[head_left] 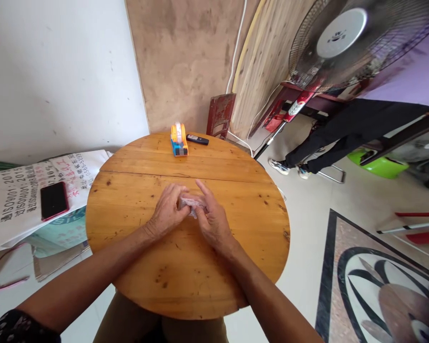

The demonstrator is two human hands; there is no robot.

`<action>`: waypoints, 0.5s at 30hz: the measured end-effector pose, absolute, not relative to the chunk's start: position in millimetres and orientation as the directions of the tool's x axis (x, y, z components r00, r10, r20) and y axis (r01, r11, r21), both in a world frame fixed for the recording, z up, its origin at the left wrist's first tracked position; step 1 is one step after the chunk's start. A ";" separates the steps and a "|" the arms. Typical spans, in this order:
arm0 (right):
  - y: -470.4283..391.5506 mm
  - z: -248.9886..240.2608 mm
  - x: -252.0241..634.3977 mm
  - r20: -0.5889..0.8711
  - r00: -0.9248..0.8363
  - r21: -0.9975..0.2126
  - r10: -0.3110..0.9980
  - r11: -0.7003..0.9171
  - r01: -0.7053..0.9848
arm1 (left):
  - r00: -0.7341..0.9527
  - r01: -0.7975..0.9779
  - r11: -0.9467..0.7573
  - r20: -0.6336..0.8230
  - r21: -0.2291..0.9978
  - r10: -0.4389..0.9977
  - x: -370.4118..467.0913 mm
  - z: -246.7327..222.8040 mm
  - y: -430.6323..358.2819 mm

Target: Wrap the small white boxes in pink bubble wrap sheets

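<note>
Over the middle of a round wooden table point(136, 200), both hands hold a small, crinkled, clear plastic packet point(192, 202). My left hand point(169, 209) is closed on the packet's left side, with the thumb toward me. My right hand point(212, 216) pinches its right side, thumb on the near face and the index finger raised. What is inside the plastic, if anything, is too small to make out. Beyond the hands, a tape dispenser point(179, 139) in orange and blue stands near the far edge. A black remote control point(198, 139) lies just right of it.
A black phone point(54, 200) lies on printed white sacks point(17, 190) at the left. Behind the table is a red wooden chair point(220, 114). A standing fan point(343, 38) is at the upper right, near a person in dark trousers point(357, 126). A green basin point(379, 164) sits on the floor.
</note>
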State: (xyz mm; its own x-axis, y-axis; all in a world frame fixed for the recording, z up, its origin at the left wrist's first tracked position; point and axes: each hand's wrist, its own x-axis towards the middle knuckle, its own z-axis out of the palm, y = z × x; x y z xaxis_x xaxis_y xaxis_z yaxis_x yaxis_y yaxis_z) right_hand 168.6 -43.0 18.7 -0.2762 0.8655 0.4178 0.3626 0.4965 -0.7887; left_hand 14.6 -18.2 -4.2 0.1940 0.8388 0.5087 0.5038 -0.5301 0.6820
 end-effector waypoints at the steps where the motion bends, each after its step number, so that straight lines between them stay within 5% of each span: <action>1: -45.6 14.5 166.7 0.447 -0.272 -0.759 0.852 0.522 0.389 | 0.232 0.482 -0.537 0.490 0.692 0.840 13.0 -3.4 -17.3; 8: -54.3 -3.3 161.2 0.593 -0.309 -0.555 0.743 0.656 0.512 | 0.444 0.262 -0.556 0.413 0.789 0.795 -8.1 4.9 -10.2; 15: -58.6 -5.9 166.7 0.559 -0.395 -0.526 0.729 0.680 0.511 | 0.520 0.324 -0.650 0.444 0.687 0.729 -11.6 -7.4 -6.2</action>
